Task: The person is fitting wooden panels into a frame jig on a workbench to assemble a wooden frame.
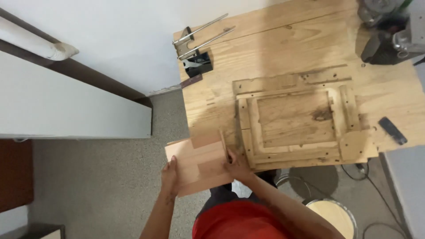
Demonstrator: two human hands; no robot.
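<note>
1. A pale plywood workbench (283, 48) fills the upper right of the view, standing on a speckled grey floor (102, 186) beside a white wall (115, 35).
2. A wooden frame jig (294, 121), built of flat strips around a rectangular recess, lies fixed on the bench top near its front edge.
3. A reddish-brown wooden board (199, 163) made of glued strips lies flat at the bench's front left corner; its far end rests on the bench just beside the jig and its near end overhangs the floor.
4. A dark power tool (389, 35) with metal parts sits at the far right corner of the bench, partly cut off by the picture's edge.
5. A round bucket (332, 214) with a pale inside stands on the floor below the bench, right of the person's red shirt (239, 221).
6. The left hand (169, 177) lies on the board's near left edge, fingers wrapped over it, gripping the board.
7. The right hand (237, 166) rests on the board's right side, closed around a pencil (225, 148) whose tip touches the wood.
8. Two metal rods with a bracket (201, 35) lie at the far left corner of the bench, next to a small black block (199, 64).
9. A small dark flat tool (392, 130) lies alone near the bench's right edge.
</note>
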